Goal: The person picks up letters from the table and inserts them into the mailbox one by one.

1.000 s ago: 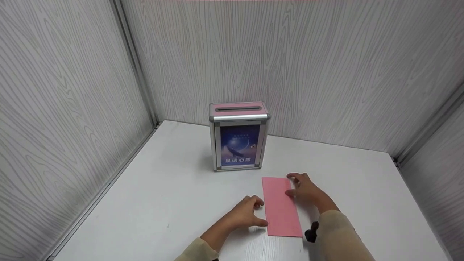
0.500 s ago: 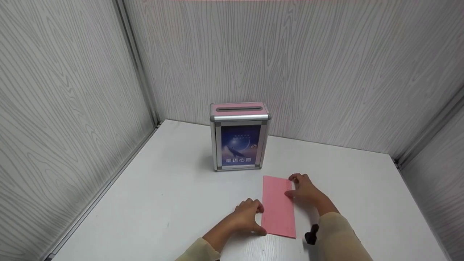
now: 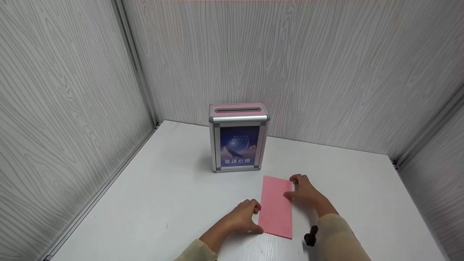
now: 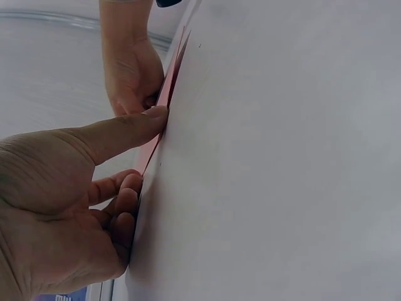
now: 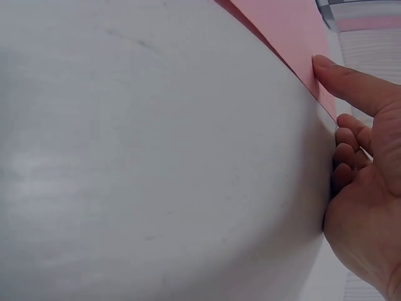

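pink paper (image 3: 274, 212) | oblong, layered (slightly askew) | lying on white table (image 3: 145, 203)

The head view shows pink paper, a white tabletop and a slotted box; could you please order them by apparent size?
Largest to smallest:
1. White tabletop
2. Slotted box
3. Pink paper

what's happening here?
A person has both hands at a pink paper on the white table. The left hand touches its left side near the close end; the right hand is at its far right corner, thumb resting on it. A slotted box stands upright farther back, apart from the paper.
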Action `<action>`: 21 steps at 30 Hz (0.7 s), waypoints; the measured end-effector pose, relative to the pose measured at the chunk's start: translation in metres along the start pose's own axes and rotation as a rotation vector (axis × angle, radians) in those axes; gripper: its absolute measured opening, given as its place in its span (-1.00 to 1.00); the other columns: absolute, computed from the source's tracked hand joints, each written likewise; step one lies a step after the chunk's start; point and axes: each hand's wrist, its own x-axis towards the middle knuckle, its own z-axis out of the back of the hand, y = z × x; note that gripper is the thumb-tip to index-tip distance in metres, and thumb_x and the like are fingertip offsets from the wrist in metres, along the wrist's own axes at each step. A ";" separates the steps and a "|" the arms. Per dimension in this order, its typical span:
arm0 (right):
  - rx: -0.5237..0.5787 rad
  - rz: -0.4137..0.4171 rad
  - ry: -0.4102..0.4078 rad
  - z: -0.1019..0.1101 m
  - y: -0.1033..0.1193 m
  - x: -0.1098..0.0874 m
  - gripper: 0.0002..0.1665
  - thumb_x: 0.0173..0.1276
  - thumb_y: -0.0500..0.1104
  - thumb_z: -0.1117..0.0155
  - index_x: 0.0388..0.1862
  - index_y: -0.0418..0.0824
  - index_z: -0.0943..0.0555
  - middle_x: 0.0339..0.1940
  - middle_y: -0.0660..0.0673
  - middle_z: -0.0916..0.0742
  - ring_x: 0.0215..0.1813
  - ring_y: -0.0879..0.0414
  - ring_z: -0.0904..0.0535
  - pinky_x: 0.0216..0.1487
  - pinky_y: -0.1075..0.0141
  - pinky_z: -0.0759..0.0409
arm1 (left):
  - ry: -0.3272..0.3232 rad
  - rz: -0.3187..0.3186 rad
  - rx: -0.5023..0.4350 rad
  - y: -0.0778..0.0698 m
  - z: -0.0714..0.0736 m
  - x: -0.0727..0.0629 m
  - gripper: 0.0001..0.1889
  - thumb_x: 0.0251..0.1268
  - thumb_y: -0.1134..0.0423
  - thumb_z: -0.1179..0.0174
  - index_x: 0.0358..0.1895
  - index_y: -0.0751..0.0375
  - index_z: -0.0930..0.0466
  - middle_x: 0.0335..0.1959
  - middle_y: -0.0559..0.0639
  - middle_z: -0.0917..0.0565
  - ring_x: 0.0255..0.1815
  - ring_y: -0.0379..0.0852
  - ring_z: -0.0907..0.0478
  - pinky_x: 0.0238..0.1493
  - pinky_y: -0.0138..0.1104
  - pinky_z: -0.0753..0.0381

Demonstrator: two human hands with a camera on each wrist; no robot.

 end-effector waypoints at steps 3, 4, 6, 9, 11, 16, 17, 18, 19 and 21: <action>-0.003 -0.007 -0.001 0.000 0.002 -0.001 -0.15 0.41 0.05 -0.57 0.46 -0.28 -0.37 0.34 -0.32 -0.44 0.36 -0.18 -0.42 0.52 -0.20 -0.44 | -0.001 -0.011 -0.013 0.003 0.001 0.002 -0.27 0.12 0.14 -0.69 0.34 0.13 -0.52 0.04 -0.12 -0.61 0.03 -0.21 -0.54 0.27 -0.21 -0.65; -0.005 -0.008 -0.003 0.000 0.002 -0.001 -0.16 0.41 0.05 -0.56 0.45 -0.28 -0.37 0.33 -0.31 -0.44 0.35 -0.17 -0.42 0.52 -0.19 -0.44 | 0.000 -0.014 -0.015 0.004 0.002 0.002 -0.26 0.12 0.16 -0.69 0.35 0.15 -0.51 0.02 -0.13 -0.61 0.01 -0.23 -0.53 0.24 -0.23 -0.65; -0.009 -0.009 -0.007 0.000 0.003 -0.002 -0.18 0.41 0.05 -0.57 0.43 -0.28 -0.39 0.30 -0.30 -0.44 0.30 -0.16 -0.42 0.47 -0.17 -0.46 | 0.002 -0.012 -0.024 0.005 0.003 0.003 -0.25 0.12 0.19 -0.68 0.37 0.16 -0.51 0.00 -0.13 -0.60 -0.02 -0.24 -0.52 0.21 -0.24 -0.65; -0.019 -0.009 -0.008 0.000 0.004 -0.003 -0.20 0.39 0.05 -0.58 0.40 -0.27 -0.40 0.26 -0.28 -0.44 0.26 -0.15 -0.41 0.42 -0.16 -0.47 | 0.010 -0.007 -0.038 0.005 0.004 0.002 -0.26 0.12 0.22 -0.67 0.37 0.16 -0.51 -0.01 -0.14 -0.60 -0.02 -0.23 -0.52 0.20 -0.23 -0.65; -0.019 -0.012 -0.008 0.000 0.004 -0.003 -0.21 0.39 0.05 -0.58 0.39 -0.25 -0.41 0.25 -0.28 -0.44 0.26 -0.14 -0.41 0.42 -0.15 -0.47 | 0.012 -0.004 -0.050 0.006 0.004 0.002 -0.26 0.12 0.23 -0.67 0.37 0.15 -0.51 0.00 -0.14 -0.60 0.00 -0.21 -0.53 0.21 -0.22 -0.65; -0.035 -0.006 -0.008 0.001 0.004 -0.003 -0.20 0.41 0.08 -0.57 0.40 -0.26 -0.41 0.27 -0.29 -0.45 0.28 -0.16 -0.43 0.45 -0.17 -0.46 | 0.007 -0.005 -0.074 0.006 0.003 0.002 -0.26 0.11 0.25 -0.67 0.37 0.15 -0.51 0.00 -0.14 -0.60 0.02 -0.19 -0.54 0.22 -0.21 -0.65; -0.040 -0.006 -0.009 0.001 0.004 -0.003 -0.20 0.42 0.09 -0.56 0.40 -0.26 -0.41 0.27 -0.28 -0.45 0.29 -0.15 -0.43 0.46 -0.17 -0.47 | 0.006 -0.005 -0.077 0.006 0.003 0.002 -0.26 0.11 0.25 -0.68 0.37 0.15 -0.51 -0.01 -0.14 -0.60 0.02 -0.19 -0.54 0.22 -0.21 -0.65; -0.043 -0.006 -0.009 0.001 0.003 -0.003 -0.21 0.42 0.09 -0.55 0.40 -0.26 -0.41 0.27 -0.28 -0.46 0.29 -0.15 -0.43 0.46 -0.17 -0.47 | 0.005 -0.005 -0.080 0.006 0.003 0.003 -0.26 0.11 0.25 -0.68 0.37 0.15 -0.51 -0.01 -0.13 -0.60 0.02 -0.19 -0.54 0.22 -0.21 -0.65; -0.046 -0.008 -0.009 0.001 0.003 -0.003 -0.21 0.43 0.10 -0.55 0.41 -0.25 -0.41 0.27 -0.28 -0.46 0.29 -0.15 -0.44 0.47 -0.17 -0.47 | 0.004 -0.004 -0.082 0.006 0.003 0.003 -0.25 0.11 0.26 -0.68 0.37 0.15 -0.51 -0.01 -0.13 -0.60 0.03 -0.18 -0.54 0.22 -0.20 -0.65; -0.047 -0.012 -0.007 0.001 0.003 -0.003 -0.22 0.44 0.10 -0.54 0.41 -0.24 -0.41 0.27 -0.27 -0.47 0.31 -0.15 -0.44 0.48 -0.17 -0.46 | 0.002 0.003 -0.087 0.006 0.003 0.003 -0.23 0.10 0.26 -0.68 0.39 0.15 -0.50 0.00 -0.13 -0.60 0.04 -0.17 -0.55 0.23 -0.19 -0.66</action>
